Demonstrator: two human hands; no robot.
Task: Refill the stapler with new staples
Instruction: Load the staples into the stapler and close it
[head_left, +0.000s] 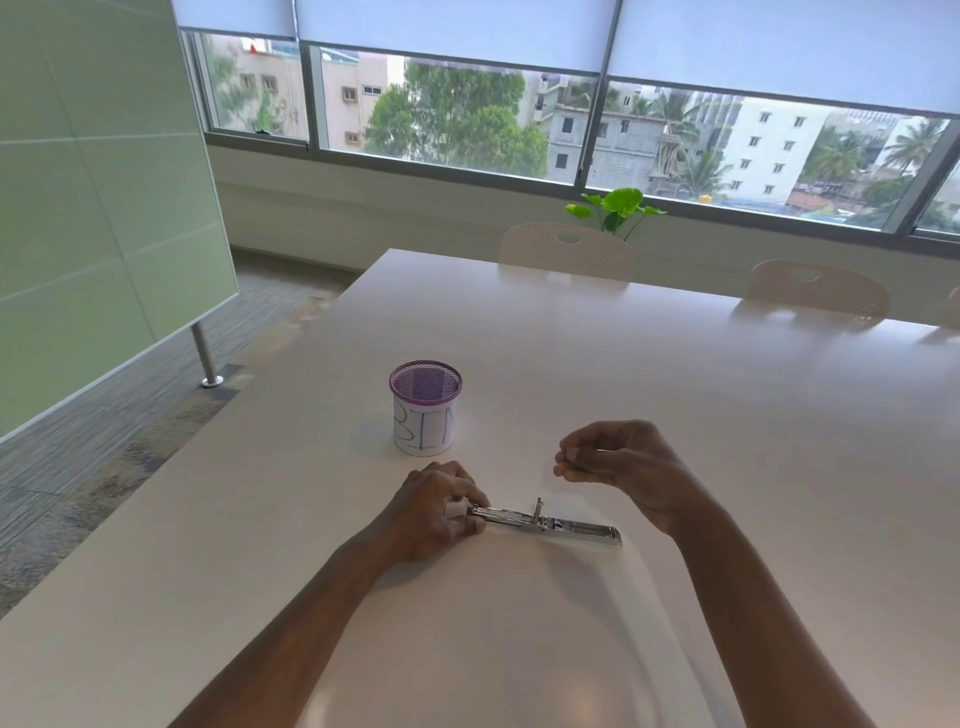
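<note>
A small metal stapler (550, 524) lies opened flat on the white table (675, 415), its length running left to right. My left hand (436, 512) grips its left end with curled fingers. My right hand (613, 460) hovers above and behind the stapler's right half, fingers curled with thumb and fingertips pinched together. Something thin may be between them, but it is too small to make out.
A purple mesh cup (425, 408) wrapped in paper marked "BIN" stands behind my left hand. Two pale chairs (569, 252) line the table's far side, with a green plant (618, 210) behind. A green panel (93, 208) on a metal leg stands at the left.
</note>
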